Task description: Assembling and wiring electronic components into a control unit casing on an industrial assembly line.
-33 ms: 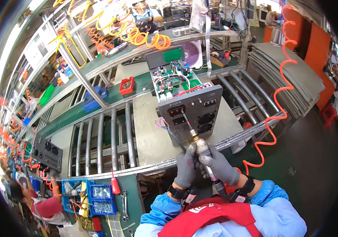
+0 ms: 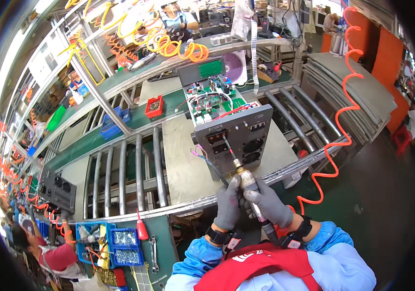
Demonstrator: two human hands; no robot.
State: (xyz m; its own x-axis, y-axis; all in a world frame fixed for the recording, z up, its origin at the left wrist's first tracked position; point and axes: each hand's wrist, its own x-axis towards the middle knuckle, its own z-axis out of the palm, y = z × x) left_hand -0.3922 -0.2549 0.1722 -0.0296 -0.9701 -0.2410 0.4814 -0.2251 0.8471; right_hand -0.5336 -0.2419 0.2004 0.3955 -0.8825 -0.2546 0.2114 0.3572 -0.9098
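Observation:
A grey metal equipment housing [image 2: 236, 140] stands in front of me with its top open and green circuit boards [image 2: 215, 99] showing inside. My right hand [image 2: 269, 202], in a grey glove, is wrapped round an air screwdriver [image 2: 248, 182]. The driver's long bit reaches the black socket block [image 2: 217, 137] at the panel's upper left. Beside it my left hand [image 2: 228, 206], also gloved, is closed on a black cable [image 2: 215, 172] with pink-tipped wire ends. Its thumb lies against or close to the driver; contact is hard to make out.
The housing rests on a flat board [image 2: 183, 165] over a roller conveyor [image 2: 122, 177]. An orange coiled air hose [image 2: 336, 150] hangs at the right. Blue bins of screws [image 2: 126, 245], a red bottle [image 2: 141, 228] and wrenches [image 2: 153, 254] lie lower left. A co-worker [image 2: 57, 254] is beyond them.

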